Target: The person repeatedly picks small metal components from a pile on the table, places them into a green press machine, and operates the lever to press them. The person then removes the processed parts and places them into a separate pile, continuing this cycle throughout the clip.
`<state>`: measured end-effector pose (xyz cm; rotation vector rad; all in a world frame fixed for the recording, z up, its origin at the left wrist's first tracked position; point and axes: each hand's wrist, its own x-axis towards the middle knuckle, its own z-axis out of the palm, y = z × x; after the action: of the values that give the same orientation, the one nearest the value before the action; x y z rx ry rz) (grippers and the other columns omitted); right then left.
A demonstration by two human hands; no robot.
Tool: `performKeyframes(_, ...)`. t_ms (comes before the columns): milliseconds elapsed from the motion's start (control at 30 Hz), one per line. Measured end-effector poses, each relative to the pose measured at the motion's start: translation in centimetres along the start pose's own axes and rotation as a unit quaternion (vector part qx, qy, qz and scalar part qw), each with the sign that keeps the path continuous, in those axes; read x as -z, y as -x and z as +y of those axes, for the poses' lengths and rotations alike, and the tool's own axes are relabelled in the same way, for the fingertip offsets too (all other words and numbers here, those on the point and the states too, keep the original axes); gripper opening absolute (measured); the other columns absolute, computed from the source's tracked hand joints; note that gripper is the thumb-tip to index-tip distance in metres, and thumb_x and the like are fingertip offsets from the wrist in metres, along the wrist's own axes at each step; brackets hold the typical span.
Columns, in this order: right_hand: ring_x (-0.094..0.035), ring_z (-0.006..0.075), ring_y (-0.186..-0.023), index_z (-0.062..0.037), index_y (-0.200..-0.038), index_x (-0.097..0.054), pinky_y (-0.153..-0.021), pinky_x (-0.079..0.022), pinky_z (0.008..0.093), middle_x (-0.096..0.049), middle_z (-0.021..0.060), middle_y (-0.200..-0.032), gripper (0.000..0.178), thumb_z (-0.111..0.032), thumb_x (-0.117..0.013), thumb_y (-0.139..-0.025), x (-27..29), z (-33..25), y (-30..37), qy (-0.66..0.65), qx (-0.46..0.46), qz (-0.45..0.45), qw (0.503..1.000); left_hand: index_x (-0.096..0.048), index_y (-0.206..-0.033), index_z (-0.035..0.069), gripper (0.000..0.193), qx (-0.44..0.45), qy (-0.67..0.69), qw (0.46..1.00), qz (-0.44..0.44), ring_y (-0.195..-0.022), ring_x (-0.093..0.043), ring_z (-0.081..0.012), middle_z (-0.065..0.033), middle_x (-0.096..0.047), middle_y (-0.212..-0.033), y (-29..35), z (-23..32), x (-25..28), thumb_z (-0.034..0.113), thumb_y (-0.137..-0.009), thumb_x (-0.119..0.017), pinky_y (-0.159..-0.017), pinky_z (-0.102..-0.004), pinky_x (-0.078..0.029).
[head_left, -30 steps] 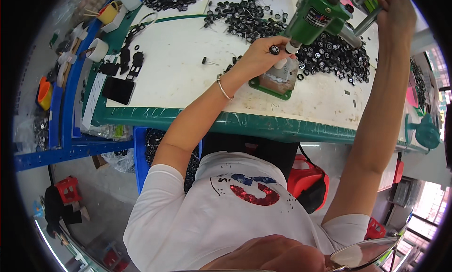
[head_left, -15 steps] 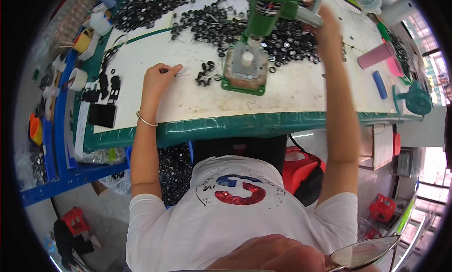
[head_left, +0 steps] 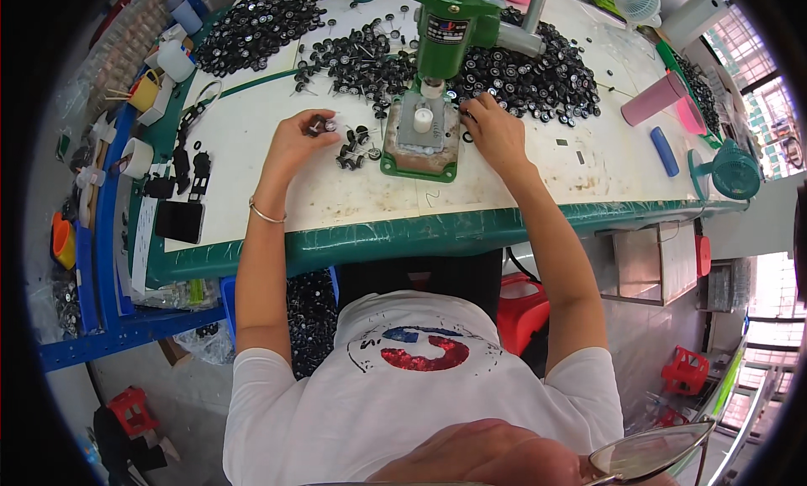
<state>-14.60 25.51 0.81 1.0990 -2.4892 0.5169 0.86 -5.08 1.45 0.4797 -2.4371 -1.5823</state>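
Note:
My left hand (head_left: 292, 147) is closed in a pinch on a small black wheel (head_left: 316, 124) with a pale hub, above the table left of the press. A few wheel-and-axle pieces (head_left: 356, 148) lie just right of this hand. The green hand press (head_left: 458, 34) stands in the middle, with a white round block (head_left: 422, 120) on its metal plate. My right hand (head_left: 498, 135) is beside the right edge of the press base, fingertips drawn together over something small and dark that they mostly hide. Below those fingertips lies a black ring (head_left: 468, 137).
Heaps of black wheels (head_left: 530, 74) lie behind and right of the press, with wheels on thin axles (head_left: 357, 61) to its left. A phone (head_left: 179, 222) lies at the left. A pink cup (head_left: 653, 99), a blue object (head_left: 664, 151) and a green fan (head_left: 730, 171) stand or lie right.
My right hand has left the press lever and come down beside the press base. My left hand has turned, and the wheel between its fingers now shows clearly. The view has shifted slightly.

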Motion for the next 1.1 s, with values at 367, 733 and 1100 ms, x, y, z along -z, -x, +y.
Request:
performKeyframes(367, -0.062, 0.0248, -0.074, -0.0097, -0.091, -0.065, -0.065, -0.049, 0.0341, -0.063, 0.0046, -0.094, 0.008, -0.016, -0.064, -0.086, 2.4, -5.1, -1.2, -0.241, -0.007, 0.056, 0.969, -0.071, -0.091, 0.002, 0.02, 0.01, 0.256, 0.967, -0.005, -0.053, -0.044, -0.0036, -0.0014, -0.066, -0.071, -0.1, 4.2, -4.3, 0.012, -0.076, -0.078, -0.048, -0.0183, -0.032)
performKeyframes(733, -0.061, 0.024, -0.082, -0.0072, -0.095, -0.065, -0.074, -0.048, 0.0358, -0.064, 0.0045, -0.095, 0.019, -0.015, -0.069, -0.079, 3.8, -6.7, -2.7, -0.189, -0.01, -0.076, 0.979, -0.073, -0.091, 0.004, 0.018, -0.052, 0.223, 0.973, -0.035, -0.062, -0.049, -0.0034, 0.0016, -0.064, -0.072, -1.1, 6.4, -7.6, 0.012, -0.076, -0.078, -0.055, -0.02, -0.038)
performKeyframes(1100, -0.061, 0.0133, -0.09, -0.001, -0.116, -0.06, -0.078, -0.049, 0.0254, -0.064, 0.0076, -0.104, 0.032, -0.018, -0.064, -0.09, 7.5, -0.9, -4.9, -0.491, -0.226, 0.033, 0.841, -0.072, -0.089, 0.001, 0.019, -0.136, 0.186, 0.971, -0.063, -0.071, -0.058, -0.0056, -0.0007, -0.069, -0.081, -1.9, 7.0, -9.5, 0.01, -0.073, -0.078, -0.066, -0.0223, -0.047)
